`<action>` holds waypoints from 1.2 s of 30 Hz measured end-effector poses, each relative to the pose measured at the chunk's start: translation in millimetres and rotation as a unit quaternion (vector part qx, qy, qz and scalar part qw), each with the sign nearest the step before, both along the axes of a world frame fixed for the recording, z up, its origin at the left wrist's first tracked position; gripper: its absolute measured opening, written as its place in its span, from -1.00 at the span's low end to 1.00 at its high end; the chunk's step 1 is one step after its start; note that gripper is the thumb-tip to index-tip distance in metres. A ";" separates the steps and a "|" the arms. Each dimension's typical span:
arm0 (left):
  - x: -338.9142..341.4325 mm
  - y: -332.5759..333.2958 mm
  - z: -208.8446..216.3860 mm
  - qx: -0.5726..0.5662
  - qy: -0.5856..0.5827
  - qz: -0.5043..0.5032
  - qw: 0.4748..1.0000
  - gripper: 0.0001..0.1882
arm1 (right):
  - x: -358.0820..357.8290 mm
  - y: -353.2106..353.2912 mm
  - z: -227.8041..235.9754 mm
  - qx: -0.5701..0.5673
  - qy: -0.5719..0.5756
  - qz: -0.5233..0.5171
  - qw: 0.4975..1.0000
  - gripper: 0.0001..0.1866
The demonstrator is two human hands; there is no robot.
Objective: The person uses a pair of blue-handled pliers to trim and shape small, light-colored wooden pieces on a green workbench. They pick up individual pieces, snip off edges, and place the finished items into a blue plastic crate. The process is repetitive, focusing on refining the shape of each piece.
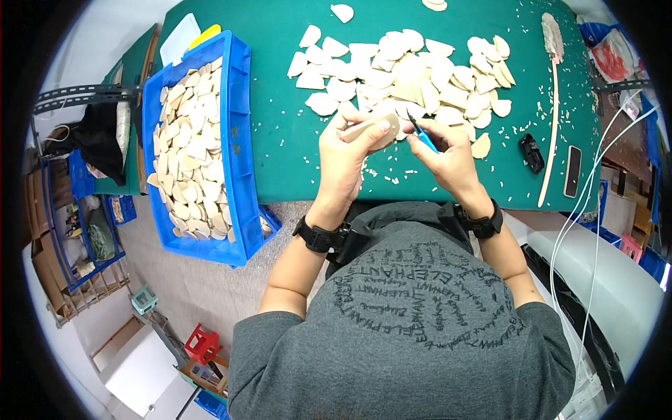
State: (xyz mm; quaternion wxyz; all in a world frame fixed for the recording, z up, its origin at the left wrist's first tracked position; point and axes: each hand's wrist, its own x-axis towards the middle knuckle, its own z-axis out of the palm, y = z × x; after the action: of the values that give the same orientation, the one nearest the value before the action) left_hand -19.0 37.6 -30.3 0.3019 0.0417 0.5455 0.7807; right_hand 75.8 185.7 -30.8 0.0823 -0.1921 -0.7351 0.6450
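Observation:
My left hand (341, 155) is closed on a cream, rounded flat pad (386, 134), held up over the near part of the table between thumb and fingers. In my right hand (453, 159) is a small blue-handled tool (427, 141) with a dark narrow tip. Its tip points up and left, close to the pad's right edge; whether they touch I cannot tell. Just beyond both hands, a loose heap of similar cream pads (413, 70) spreads over the green tabletop (276, 157). Small pale scraps (392, 172) lie scattered below the hands.
A blue crate (238, 140) full of cream pads stands at the left table edge. On the right are a long-handled brush (555, 105), a black object (532, 154) and a phone (572, 171). White cables (584, 182) hang at far right. A red stool (203, 343) stands lower left.

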 end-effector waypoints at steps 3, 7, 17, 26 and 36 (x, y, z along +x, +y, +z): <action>-10.5 -18.1 4.3 -0.024 -0.017 -0.003 1.000 -0.66 | 1.7 9.0 -7.7 -0.064 -0.017 -0.032 0.997 -0.78; -38.9 -77.6 5.7 -0.132 0.048 0.073 0.987 -0.67 | 8.1 35.0 -47.5 0.140 -0.074 -0.094 0.983 -0.73; -112.5 -236.7 -0.8 -0.488 0.386 0.350 0.700 -0.69 | -46.9 32.1 -143.7 0.451 -0.106 0.003 0.886 -0.64; -64.1 -38.0 -83.3 -0.072 -0.251 -0.273 0.926 -0.52 | -24.4 -6.7 -90.8 0.429 0.079 0.032 0.899 -0.61; -44.8 -32.1 -20.2 -0.062 -0.021 -0.241 0.968 -0.54 | 16.2 -31.6 -14.2 0.111 -0.019 -0.105 0.988 -0.65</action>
State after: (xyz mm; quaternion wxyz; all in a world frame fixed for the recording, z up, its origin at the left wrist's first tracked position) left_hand -63.8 5.5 -50.5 0.4948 0.1365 0.5600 0.6503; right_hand 91.9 154.1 -45.0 0.1564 -0.2701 -0.7792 0.5435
